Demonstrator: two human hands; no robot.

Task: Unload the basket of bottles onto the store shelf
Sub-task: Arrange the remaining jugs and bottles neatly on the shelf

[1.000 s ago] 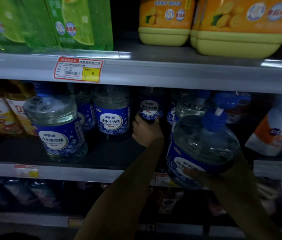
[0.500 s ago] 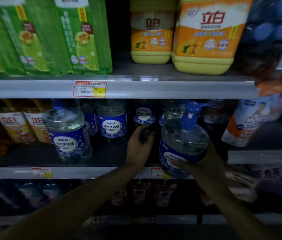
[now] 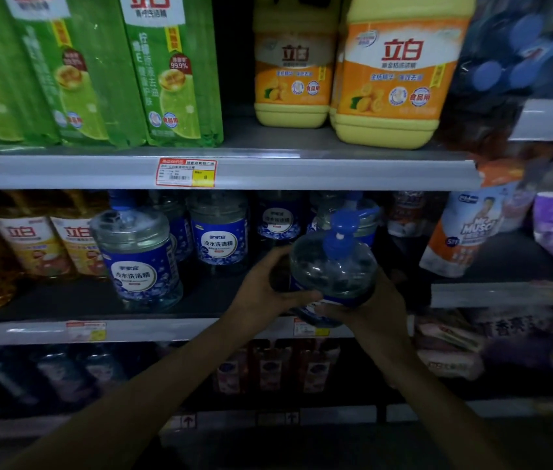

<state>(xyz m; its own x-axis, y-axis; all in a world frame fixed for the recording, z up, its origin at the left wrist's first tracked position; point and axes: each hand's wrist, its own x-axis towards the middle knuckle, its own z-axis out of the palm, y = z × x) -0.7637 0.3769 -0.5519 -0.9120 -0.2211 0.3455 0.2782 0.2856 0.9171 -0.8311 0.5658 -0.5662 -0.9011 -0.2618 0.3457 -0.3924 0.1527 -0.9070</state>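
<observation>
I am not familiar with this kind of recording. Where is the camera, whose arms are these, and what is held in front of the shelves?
There is no machine here: a person wears one wide-angle camera on the head, so the picture looks forward and down along their own arms. The left hand and the right hand both hold a clear pump bottle with a blue pump, at the front edge of the middle shelf; whether it already stands there I cannot tell. On that shelf stand similar bottles. Above it are green packs and yellow jugs.
</observation>
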